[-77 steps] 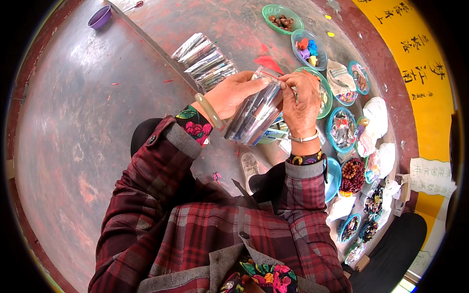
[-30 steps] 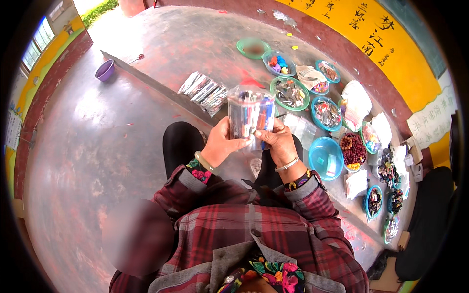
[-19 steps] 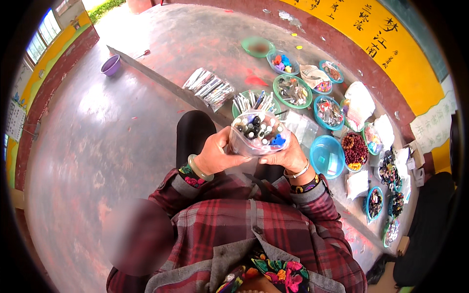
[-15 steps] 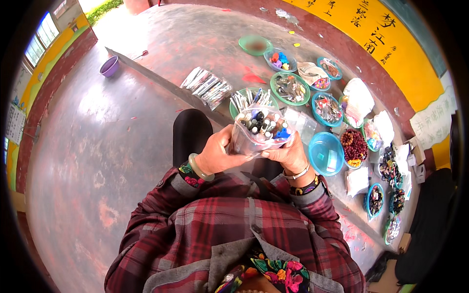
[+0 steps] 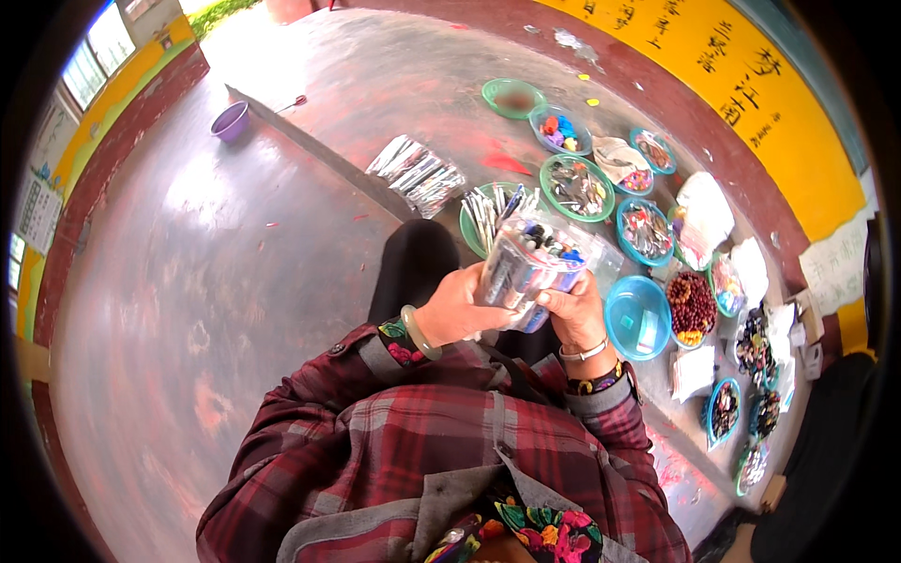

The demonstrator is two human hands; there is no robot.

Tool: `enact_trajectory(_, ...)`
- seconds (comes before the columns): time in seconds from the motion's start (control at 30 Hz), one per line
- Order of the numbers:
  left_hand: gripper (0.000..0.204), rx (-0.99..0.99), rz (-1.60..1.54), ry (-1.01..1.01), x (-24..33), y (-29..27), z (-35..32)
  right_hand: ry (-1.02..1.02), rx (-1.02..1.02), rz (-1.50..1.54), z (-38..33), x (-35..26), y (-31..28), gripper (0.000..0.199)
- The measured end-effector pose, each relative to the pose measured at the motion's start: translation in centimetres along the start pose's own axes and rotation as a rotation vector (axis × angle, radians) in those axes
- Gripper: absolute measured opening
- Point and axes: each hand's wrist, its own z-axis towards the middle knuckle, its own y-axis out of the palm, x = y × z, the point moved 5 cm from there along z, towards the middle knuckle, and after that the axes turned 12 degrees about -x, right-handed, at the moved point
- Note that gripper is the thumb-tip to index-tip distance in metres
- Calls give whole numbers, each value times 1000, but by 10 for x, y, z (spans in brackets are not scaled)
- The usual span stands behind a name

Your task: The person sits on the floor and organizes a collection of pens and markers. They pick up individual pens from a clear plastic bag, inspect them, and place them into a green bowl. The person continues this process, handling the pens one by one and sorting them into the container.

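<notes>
Tilted since 0.5 s ago — clear bag of pens [image 5: 527,269] gripped by both hands: left hand [image 5: 460,310], right hand [image 5: 574,314].

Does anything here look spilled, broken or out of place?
Nothing stands out. Both hands, left hand and right hand, hold a clear packet of small parts. The bowls, such as the blue bowl, sit upright on the floor.
</notes>
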Motion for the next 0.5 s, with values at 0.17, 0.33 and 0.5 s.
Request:
enact_trajectory(0.17, 54, -82, -245, 23, 9, -3, 9, -35, 112, 69, 8, 11, -13, 53)
enact_trajectory(0.33, 49, -61, -227, 6, -2, -24, 21, -9, 158, 113, 34, 16, -26, 51)
enact_trajectory(0.5, 40, 131, -368, 66, -20, -81, 38, -24, 71, -28, 68, 14, -38, 69)
